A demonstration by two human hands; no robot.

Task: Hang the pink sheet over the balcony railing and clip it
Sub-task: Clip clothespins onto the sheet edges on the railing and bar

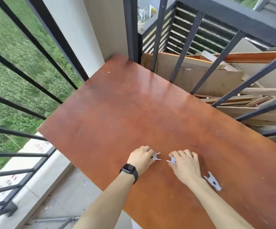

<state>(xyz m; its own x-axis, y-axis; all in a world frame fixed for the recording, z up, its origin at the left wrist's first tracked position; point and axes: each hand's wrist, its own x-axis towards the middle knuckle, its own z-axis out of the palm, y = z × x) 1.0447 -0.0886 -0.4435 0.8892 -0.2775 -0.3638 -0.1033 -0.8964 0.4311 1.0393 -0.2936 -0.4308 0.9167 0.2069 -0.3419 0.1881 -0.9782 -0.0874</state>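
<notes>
My left hand grips a small white clip on the reddish-brown table; a black watch is on that wrist. My right hand pinches a second white clip just to the right of the first. A third white clip lies loose on the table beside my right wrist. The black balcony railing runs along the far and left sides. No pink sheet is in view.
Stacked wooden boards and cardboard lie behind the railing bars on the right. A beige pillar stands at the corner. Grass lies below on the left. A metal pipe rests on the concrete floor.
</notes>
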